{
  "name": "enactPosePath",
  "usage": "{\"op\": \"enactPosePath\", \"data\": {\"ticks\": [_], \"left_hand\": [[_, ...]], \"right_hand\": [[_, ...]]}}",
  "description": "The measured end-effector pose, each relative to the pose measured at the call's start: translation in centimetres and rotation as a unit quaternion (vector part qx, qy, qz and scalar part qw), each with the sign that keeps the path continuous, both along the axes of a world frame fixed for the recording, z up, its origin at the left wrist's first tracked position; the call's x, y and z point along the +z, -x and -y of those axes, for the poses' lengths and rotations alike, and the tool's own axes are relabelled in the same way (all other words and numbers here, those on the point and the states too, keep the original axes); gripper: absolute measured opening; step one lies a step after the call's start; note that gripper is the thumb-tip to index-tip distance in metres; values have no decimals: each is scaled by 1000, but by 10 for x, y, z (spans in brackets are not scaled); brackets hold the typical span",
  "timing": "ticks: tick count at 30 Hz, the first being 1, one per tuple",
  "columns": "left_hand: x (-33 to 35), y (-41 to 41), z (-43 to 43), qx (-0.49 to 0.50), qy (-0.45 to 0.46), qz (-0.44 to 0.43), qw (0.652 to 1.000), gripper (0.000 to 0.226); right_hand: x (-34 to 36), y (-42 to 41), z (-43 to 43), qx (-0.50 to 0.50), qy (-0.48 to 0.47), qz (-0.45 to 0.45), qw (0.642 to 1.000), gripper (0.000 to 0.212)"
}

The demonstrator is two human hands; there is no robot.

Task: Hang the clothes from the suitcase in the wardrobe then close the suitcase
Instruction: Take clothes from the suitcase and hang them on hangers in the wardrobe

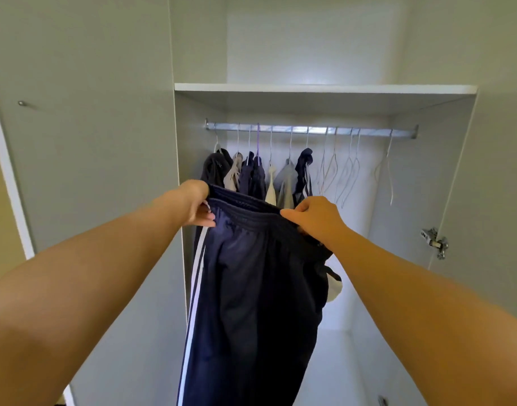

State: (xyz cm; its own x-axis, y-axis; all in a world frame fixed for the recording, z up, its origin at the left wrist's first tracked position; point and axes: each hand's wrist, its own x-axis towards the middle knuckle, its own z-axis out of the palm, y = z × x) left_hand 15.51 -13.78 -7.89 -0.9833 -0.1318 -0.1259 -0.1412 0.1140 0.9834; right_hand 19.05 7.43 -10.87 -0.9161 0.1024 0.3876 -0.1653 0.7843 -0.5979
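Both hands, left hand (197, 205) and right hand (316, 219), gripped the waistband of navy striped trousers (251, 288) near the wardrobe rail (310, 130).

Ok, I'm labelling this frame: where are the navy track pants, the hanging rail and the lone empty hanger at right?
navy track pants (251, 288), head view, front leg fabric.
hanging rail (316, 129), head view, middle of bar.
lone empty hanger (388, 146), head view, neck below hook.

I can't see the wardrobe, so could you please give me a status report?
Left hand, right hand both grip waistband of navy white-striped track trousers. Not yet hung. Empty white hangers free at right.
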Motion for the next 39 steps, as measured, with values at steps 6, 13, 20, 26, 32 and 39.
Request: {"op": "enactPosePath", "data": {"ticks": [6,13,20,26,32,39], "left_hand": [[6,2,-30,-62,-138,9,988,23],[17,36,-57,-94,-63,6,994,21],[31,113,-99,-96,80,-91,988,39],[35,187,-112,-100,65,-72,990,10],[33,241,-130,-186,-16,50,981,21],[22,301,-161,-217,-17,53,975,35]], "right_hand": [[-17,11,-10,-50,-37,5,998,25],[-19,38,-17,-27,16,96,995,25],[-6,105,-57,-112,70,56,990,26],[12,182,-76,-143,10,29,989,31],[17,263,-97,-194,-36,49,979,46],[2,306,-132,-258,-4,40,965,42]]}}
